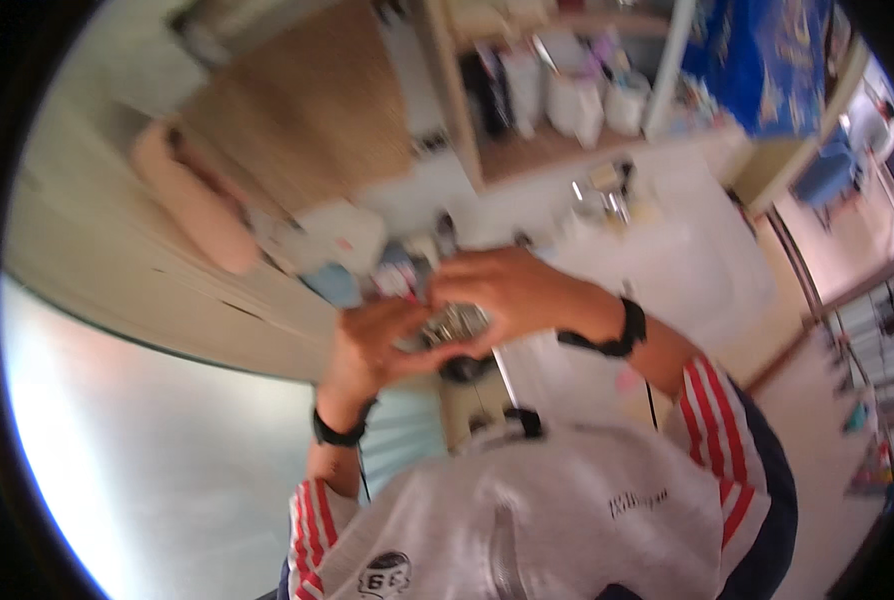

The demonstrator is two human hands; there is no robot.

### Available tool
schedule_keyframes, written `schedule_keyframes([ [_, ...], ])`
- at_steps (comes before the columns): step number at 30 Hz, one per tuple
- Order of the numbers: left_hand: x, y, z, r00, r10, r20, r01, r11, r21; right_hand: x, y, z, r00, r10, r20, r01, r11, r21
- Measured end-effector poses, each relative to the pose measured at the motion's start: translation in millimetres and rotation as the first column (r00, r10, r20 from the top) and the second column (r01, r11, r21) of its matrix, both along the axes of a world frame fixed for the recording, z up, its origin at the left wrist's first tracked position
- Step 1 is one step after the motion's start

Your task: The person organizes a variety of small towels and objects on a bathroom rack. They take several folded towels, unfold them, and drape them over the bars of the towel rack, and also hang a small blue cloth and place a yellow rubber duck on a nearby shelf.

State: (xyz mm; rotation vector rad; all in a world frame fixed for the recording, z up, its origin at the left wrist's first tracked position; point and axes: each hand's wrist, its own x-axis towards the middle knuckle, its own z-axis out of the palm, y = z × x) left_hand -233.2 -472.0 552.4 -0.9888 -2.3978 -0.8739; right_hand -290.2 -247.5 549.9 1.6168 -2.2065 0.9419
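Observation:
In front of my chest my left hand (365,342) and my right hand (515,288) come together, fingers bent. Between them is a small shiny, silvery, see-through-looking thing (457,325). Blur and my fingers hide its kind. The right hand curls over its top and side, while the left hand's fingers meet it from the left. A dark band circles each wrist. Just beyond my hands stand some small blurred items, among them a light blue one (333,284) and a white and pink one (397,276).
A white sink (692,290) with a metal tap (612,205) lies to the right. Above it a wooden shelf (537,160) holds several white containers, beside a hanging blue bag (762,70). A brown panel (307,110) stands far left; a bright pale surface (157,430) fills the lower left.

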Motion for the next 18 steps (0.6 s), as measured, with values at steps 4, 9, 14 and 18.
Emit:
schedule_keyframes([
  [4,12,16,-69,0.96,-0.075,0.27,0.062,0.997,0.055,22,8,-87,0.98,0.029,0.196,-0.032,0.999,0.009],
  [9,39,29,-136,0.824,-0.112,0.555,0.048,0.99,0.129,62,23,-141,0.805,-0.101,0.585,-0.04,0.974,0.222],
  [14,44,46,-171,0.819,-0.053,0.571,0.002,0.996,0.089,74,37,-181,0.732,-0.174,0.658,0.015,0.971,0.24],
  [18,31,58,-177,0.803,-0.018,0.595,0.076,0.994,-0.073,74,48,-195,0.71,-0.248,0.659,0.045,0.95,0.308],
])
